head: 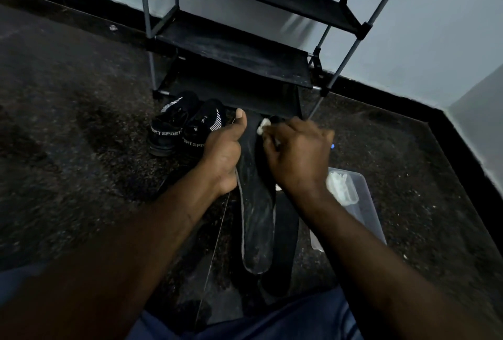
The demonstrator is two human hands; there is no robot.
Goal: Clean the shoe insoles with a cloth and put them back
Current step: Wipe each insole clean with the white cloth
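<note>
A dark speckled floor fills the view, seen from above by a person sitting on it, both bare forearms reaching forward. Against the pale wall stands a black shoe rack with fabric shelves on metal poles.

In the middle, a long dark insole is held up off the floor, its heel end pointing back toward the person, likely so its top face is steady for wiping. A second dark, insole-shaped piece lies just beneath and to the right of it.

A pair of black sport shoes sits side by side on the floor in front of the rack, just left of the hands, probably waiting to take the insoles back. A clear plastic box holding something white rests on the floor to the right.

The left hand grips the insole's left edge near the toe end, fingers curled round it, thumb straight and pointing up. The right hand, knuckles up and fingers curled, pinches a small white cloth against the insole's far end.
</note>
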